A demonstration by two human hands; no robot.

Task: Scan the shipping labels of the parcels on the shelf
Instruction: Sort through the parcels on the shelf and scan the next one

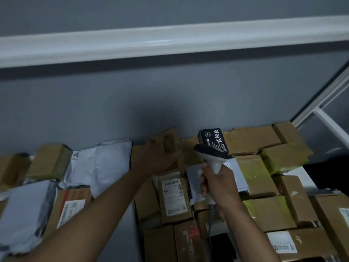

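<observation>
Shelf-side, right hand (217, 183) grips scanner (212, 157); left hand (160, 157) grasps box (168, 140).

Shelf (132, 214): grey surface, bare strip mid-front.
Left of strip: grey mailer bags (111, 163), cardboard boxes.
Right of strip: packed cardboard boxes (264, 210), labelled box (174, 199).

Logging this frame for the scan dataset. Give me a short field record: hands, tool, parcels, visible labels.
left hand: gripping a small brown box at the back row
right hand: holding the scanner by its handle, head aimed toward the back
parcels: brown boxes and grey mailer bags packed on the shelf
visible label: white one on the upright box between the arms
black box: behind the scanner head
</observation>
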